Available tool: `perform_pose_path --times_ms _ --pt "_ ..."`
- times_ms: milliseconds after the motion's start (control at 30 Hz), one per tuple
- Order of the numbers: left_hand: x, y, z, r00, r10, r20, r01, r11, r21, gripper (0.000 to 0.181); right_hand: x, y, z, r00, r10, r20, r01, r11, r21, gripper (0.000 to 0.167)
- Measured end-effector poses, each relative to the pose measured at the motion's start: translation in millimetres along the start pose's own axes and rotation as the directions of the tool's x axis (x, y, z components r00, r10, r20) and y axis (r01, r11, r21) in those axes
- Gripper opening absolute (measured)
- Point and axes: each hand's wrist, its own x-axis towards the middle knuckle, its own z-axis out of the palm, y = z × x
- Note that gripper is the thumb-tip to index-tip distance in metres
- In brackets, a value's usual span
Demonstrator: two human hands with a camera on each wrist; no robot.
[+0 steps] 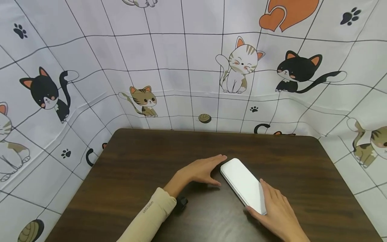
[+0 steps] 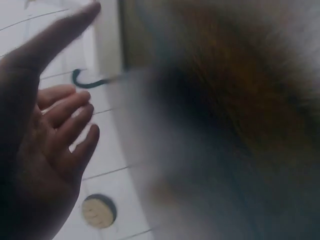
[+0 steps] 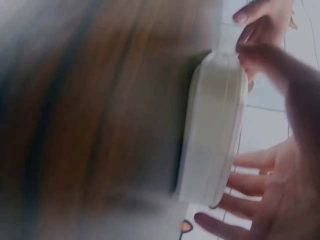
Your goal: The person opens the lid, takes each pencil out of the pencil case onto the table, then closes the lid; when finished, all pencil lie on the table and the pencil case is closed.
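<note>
A long white box [image 1: 243, 185] with rounded corners lies slantwise over the dark wooden table. My right hand [image 1: 276, 208] holds its near end, thumb on one side and fingers along the other. In the right wrist view the box [image 3: 215, 130] shows its pale side wall, with the fingers of the right hand [image 3: 275, 185] against it. My left hand [image 1: 199, 171] is beside the far left end of the box, apart from it, thumb and fingers spread. The left wrist view shows this hand [image 2: 55, 135] with nothing in its fingers.
The brown table [image 1: 145, 158] has rounded far corners. A white cloth [image 1: 169, 53] with a grid and cartoon cats hangs behind it and down both sides. A small black object [image 1: 181, 204] shows at the left wrist, by the cream sleeve [image 1: 151, 215].
</note>
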Motion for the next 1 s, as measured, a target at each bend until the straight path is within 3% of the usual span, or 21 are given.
perform_pose_path --times_ms 133,333,700,1000 --pt "17.6 -14.1 13.3 0.998 0.037 0.045 -0.032 0.993 -0.112 0.109 5.4 -11.5 5.6 1.000 0.014 0.005 -0.014 0.999 -0.037 0.101" --pt "27.5 -27.4 25.3 0.998 0.060 0.024 -0.054 0.975 -0.217 0.112 14.4 -20.1 10.3 1.000 0.009 -0.028 -0.011 0.997 -0.074 0.096" --pt "56.9 -28.3 25.9 0.988 0.153 0.027 -0.136 0.933 -0.332 0.104 14.8 -17.4 11.6 0.997 0.041 -0.064 -0.047 0.994 -0.097 0.090" --pt "67.1 -30.1 24.1 0.984 0.179 -0.014 -0.169 0.898 -0.405 0.100 13.2 -10.7 13.5 0.993 0.005 -0.119 -0.018 0.994 -0.109 0.087"
